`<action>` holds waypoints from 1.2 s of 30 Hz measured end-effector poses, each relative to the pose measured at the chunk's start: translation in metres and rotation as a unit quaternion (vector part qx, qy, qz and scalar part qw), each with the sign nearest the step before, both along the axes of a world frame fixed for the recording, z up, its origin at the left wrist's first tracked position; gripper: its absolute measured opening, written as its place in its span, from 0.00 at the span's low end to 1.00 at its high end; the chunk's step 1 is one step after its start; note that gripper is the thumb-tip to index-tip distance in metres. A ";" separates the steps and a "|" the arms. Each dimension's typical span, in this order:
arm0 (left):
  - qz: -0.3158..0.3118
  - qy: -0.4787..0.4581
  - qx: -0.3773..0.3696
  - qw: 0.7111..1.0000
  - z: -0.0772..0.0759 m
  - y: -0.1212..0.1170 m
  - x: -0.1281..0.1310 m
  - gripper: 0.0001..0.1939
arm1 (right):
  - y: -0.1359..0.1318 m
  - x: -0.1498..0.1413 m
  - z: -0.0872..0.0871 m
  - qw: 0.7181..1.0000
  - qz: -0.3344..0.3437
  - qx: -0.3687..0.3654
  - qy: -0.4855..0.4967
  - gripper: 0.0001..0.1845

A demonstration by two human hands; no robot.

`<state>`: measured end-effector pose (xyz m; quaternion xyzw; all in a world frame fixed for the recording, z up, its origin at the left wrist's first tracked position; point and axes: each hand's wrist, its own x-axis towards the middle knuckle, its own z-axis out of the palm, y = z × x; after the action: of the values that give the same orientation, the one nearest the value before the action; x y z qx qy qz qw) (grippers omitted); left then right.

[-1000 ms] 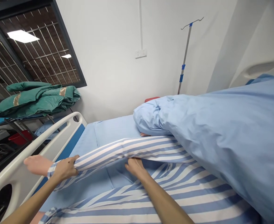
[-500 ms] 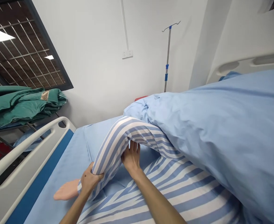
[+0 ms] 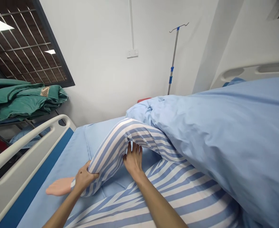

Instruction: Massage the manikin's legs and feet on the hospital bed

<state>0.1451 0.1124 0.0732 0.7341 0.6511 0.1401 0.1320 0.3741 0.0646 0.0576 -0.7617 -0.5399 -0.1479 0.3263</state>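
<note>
Striped trousers point(image 3: 177, 183) partly hidden under blue quilt point(image 3: 215, 126)

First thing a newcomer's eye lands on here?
Likely the bent leg in blue-and-white stripes, mid-bed, with the left hand gripping above the ankle and the right hand under the knee. Next, the big blue quilt filling the right side. Then the green folded bundle at left, below the barred window.

Left hand point(image 3: 85, 175) curled, right hand point(image 3: 133, 160) stretched

The left forearm point(image 3: 64, 205) slants up rightward, its hand bent into a grasp, thumb point(image 3: 95, 175) pointing right. The right forearm point(image 3: 158, 198) slants up leftward, back of the hand showing, fingers point(image 3: 134, 148) extended upward.
</note>
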 end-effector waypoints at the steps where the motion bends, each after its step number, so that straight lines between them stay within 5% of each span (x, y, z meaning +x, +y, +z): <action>1: -0.001 0.017 -0.001 1.000 0.006 0.002 -0.008 0.25 | 0.000 -0.001 0.000 1.000 -0.001 -0.002 0.000 0.30; 11: -0.047 0.189 0.016 0.981 0.041 0.013 -0.096 0.22 | 0.000 -0.014 -0.017 0.988 0.054 -0.141 0.020 0.16; 16: -0.079 0.283 0.008 0.956 0.046 0.020 -0.121 0.25 | -0.009 -0.021 -0.026 0.929 0.178 -0.322 0.049 0.16; 22: -0.118 0.330 -0.019 0.937 0.030 0.034 -0.130 0.28 | -0.013 -0.022 -0.034 0.877 0.263 -0.398 0.048 0.19; 28: -0.125 0.323 -0.021 0.938 0.014 0.042 -0.131 0.27 | -0.008 -0.019 -0.036 0.867 0.263 -0.420 0.051 0.23; 36: -0.082 0.258 0.017 0.962 -0.034 0.019 -0.120 0.23 | -0.006 -0.020 -0.048 0.845 0.282 -0.452 0.044 0.20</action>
<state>0.0248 0.1313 0.0395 0.7981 0.5985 -0.0547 -0.0418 0.3542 0.0582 0.0096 -0.6458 -0.7234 0.2444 -0.0037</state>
